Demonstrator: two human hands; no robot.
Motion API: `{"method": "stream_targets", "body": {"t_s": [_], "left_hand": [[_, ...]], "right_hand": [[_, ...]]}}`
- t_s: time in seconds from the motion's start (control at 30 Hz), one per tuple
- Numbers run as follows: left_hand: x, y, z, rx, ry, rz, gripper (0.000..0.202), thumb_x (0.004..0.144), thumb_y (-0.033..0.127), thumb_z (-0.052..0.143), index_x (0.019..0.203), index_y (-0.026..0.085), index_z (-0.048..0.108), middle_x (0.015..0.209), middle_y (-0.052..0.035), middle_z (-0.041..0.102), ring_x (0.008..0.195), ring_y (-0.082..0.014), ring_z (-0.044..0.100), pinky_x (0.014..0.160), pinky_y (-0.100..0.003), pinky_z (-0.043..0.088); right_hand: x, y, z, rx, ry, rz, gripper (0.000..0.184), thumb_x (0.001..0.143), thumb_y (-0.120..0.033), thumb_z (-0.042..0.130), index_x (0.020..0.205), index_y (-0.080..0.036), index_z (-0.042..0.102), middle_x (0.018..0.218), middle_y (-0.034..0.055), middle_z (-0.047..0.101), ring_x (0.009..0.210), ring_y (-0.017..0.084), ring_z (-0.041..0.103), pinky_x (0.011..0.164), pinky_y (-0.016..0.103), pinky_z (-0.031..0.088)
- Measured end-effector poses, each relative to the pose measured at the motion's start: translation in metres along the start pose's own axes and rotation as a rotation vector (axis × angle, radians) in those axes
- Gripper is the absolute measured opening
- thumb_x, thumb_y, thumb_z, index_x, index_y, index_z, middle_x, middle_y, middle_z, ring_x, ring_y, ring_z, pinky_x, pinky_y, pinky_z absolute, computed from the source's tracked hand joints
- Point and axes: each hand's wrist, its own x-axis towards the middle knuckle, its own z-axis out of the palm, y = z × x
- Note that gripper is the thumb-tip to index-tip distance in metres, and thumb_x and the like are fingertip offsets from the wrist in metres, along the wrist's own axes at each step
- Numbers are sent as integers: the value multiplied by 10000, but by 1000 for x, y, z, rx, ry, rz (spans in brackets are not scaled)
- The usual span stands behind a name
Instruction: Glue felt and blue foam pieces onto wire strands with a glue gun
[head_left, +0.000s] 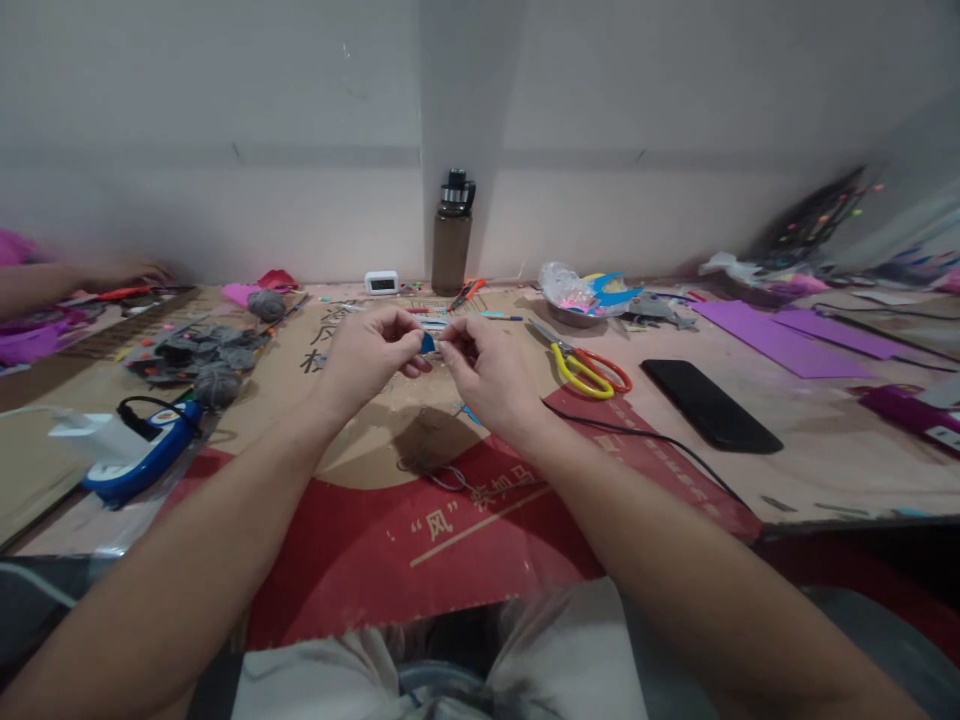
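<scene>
My left hand [379, 355] and my right hand [486, 368] meet over a sheet of printed cardboard [337, 560]. Pinched between the left thumb and fingers is a small blue piece [427, 343], too small to identify. The right fingers are closed close beside it; what they hold, if anything, is hidden. Thin grey cord [450, 478] lies loosely on the cardboard below my hands. Partly behind my right wrist is another bit of blue [470, 414]. Scissors [581, 368] with yellow and red handles lie right of my right hand.
A dark bottle [450, 240] stands by the wall beside a white digital clock [381, 283]. On the right lie a black phone [709, 405], purple sheets [787, 335] and a filled bowl [574, 312]. Grey yarn [217, 385] and a blue power strip [142, 460] are left. Another person's hand [127, 275] appears far left.
</scene>
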Motion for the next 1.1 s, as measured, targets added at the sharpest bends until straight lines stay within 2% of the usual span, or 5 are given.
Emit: {"method": "stream_targets", "body": {"t_s": [0.37, 0.7, 0.83, 0.93, 1.1], "left_hand": [[9, -11, -5, -245, 222, -27, 109, 755, 256, 663, 748, 159, 614, 608, -2, 618, 472, -93, 593, 410, -184, 407], [22, -22, -21, -504, 331, -15, 108, 728, 231, 674, 764, 183, 584, 607, 39, 587, 473, -60, 568, 398, -156, 369], [22, -21, -22, -538, 350, -17, 99, 726, 239, 668, 755, 199, 583, 595, 46, 575, 448, -55, 541, 389, -166, 358], [22, -20, -23, -511, 357, -7, 117, 715, 255, 683, 747, 206, 581, 564, 51, 555, 433, -60, 521, 387, -176, 354], [22, -20, -23, -466, 354, -10, 104, 730, 263, 664, 731, 205, 578, 513, 53, 519, 421, -67, 488, 388, -183, 327]], "right_hand": [[-6, -3, 4, -22, -61, -136, 148, 904, -219, 452, 877, -193, 595, 878, 48, 626, 854, 157, 550, 777, 295, 409], [-6, -18, -3, -7, -391, -346, 285, 930, -343, 478, 799, -201, 687, 922, 49, 665, 932, 165, 565, 897, 334, 391], [8, -9, -24, -49, -144, -128, 372, 953, -396, 396, 826, -189, 679, 835, 44, 669, 816, 155, 589, 757, 293, 415], [18, 14, -41, -320, -8, 58, 284, 912, -358, 462, 839, -181, 672, 768, 56, 659, 717, 167, 574, 661, 293, 392], [19, 52, -50, -777, -345, 376, 262, 725, -408, 679, 760, -149, 692, 712, 132, 664, 640, 215, 589, 577, 315, 404]]}}
